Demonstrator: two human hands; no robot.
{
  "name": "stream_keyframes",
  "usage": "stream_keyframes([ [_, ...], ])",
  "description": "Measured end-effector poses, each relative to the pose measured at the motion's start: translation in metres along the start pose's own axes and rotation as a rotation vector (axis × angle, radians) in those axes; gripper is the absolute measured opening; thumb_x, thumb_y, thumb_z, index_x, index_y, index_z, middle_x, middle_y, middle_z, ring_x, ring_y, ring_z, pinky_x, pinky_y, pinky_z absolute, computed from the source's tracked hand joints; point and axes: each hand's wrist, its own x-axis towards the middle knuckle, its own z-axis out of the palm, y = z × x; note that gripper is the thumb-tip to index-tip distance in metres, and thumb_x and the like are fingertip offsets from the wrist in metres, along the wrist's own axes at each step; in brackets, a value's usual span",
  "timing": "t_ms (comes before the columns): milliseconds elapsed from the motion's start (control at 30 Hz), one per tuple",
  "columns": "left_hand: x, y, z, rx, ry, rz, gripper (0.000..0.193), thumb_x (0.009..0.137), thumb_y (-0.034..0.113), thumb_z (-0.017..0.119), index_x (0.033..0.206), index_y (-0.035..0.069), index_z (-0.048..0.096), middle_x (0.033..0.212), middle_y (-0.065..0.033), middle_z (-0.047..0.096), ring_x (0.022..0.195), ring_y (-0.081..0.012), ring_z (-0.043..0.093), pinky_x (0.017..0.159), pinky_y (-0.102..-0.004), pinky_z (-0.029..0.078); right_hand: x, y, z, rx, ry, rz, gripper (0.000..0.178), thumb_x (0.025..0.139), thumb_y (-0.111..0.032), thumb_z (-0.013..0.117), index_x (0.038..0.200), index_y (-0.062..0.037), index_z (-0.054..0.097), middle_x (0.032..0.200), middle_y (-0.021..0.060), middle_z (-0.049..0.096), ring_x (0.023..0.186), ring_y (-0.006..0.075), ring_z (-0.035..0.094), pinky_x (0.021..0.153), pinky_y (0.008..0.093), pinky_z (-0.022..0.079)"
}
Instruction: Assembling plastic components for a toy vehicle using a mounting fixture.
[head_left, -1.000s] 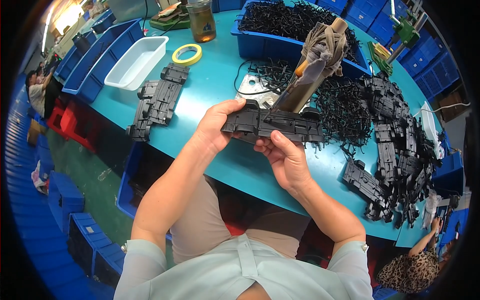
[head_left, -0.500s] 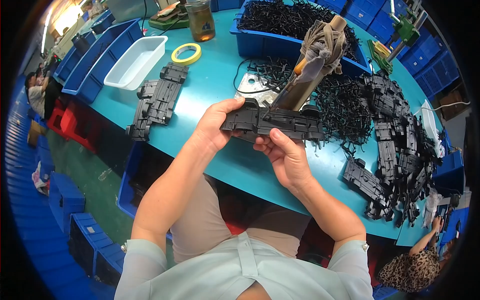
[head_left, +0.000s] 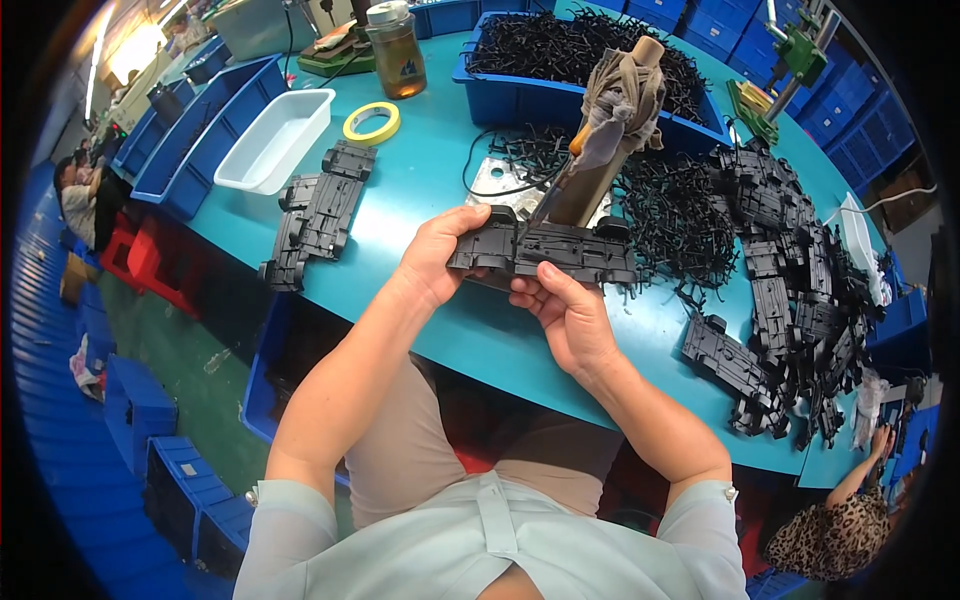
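Your left grip [head_left: 440,250] is clamped on the left end of the black chassis part [head_left: 575,255]; your right grip [head_left: 572,315] pinches its near edge, thumb on top. Part sits just on the near side of the cloth-wrapped post [head_left: 622,110]. Right of post: loose black pieces [head_left: 685,225], then piled chassis parts [head_left: 780,300]. Behind post: blue bin [head_left: 515,103].

The head view has shifted slightly: the jar [head_left: 398,60] sits lower, more of its top showing, and the cloth-wrapped post [head_left: 624,95] appears further left above the held black part [head_left: 575,254].
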Motion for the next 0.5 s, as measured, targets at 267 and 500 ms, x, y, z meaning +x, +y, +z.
stream_keyframes([
  [267, 0.0006, -0.0006, -0.0005, 0.036, 0.006, -0.007, 0.036, 0.087, 0.033, 0.057, 0.109, 0.005, 0.056, 0.100, -0.0094, 0.064, 0.088, -0.0209, 0.064, 0.077, -0.0370, 0.052, -0.0015, -0.0043, 0.0007, -0.053, -0.028, -0.034, 0.026, 0.085, -0.016, 0.064, 0.106, -0.0025, 0.058, 0.095, 0.0078, 0.064, 0.084, 0.0177, 0.063, 0.075, 0.0332, 0.052],
  [500, 0.0016, -0.0005, 0.0053, -0.056, -0.015, 0.107, 0.029, 0.087, 0.023, 0.060, 0.105, 0.000, 0.056, 0.098, -0.0110, 0.063, 0.087, -0.0195, 0.064, 0.078, -0.0347, 0.054, -0.0019, -0.0044, -0.0024, -0.062, -0.037, -0.028, 0.025, 0.086, -0.016, 0.062, 0.106, -0.0018, 0.057, 0.096, 0.0082, 0.063, 0.086, 0.0187, 0.063, 0.077, 0.0340, 0.051],
])
